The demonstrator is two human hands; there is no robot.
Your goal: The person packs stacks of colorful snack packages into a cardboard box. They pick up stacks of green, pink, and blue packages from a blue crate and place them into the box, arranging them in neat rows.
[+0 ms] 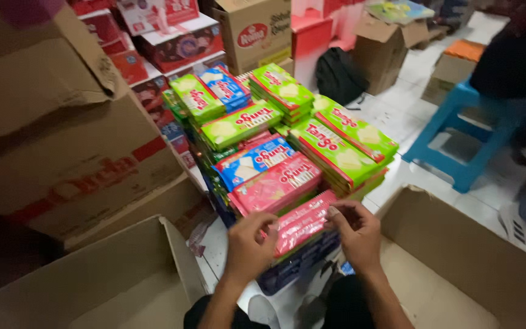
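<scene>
A pink wafer pack (302, 220) lies on top of a low stack in front of me. My left hand (249, 247) grips its near left end, and my right hand (355, 234) pinches its right end. Behind it rise piles of flat wafer packs (275, 146) in green, blue and pink wrappers. Dark blue packs (296, 263) sit under the pink one.
An open cardboard box (470, 256) stands at my right and another open box (105, 286) at my left. Large cartons (74, 152) are stacked at the left and back. A blue plastic stool (458, 131) and a black bag (339, 76) are on the tiled floor. A person sits at the far right.
</scene>
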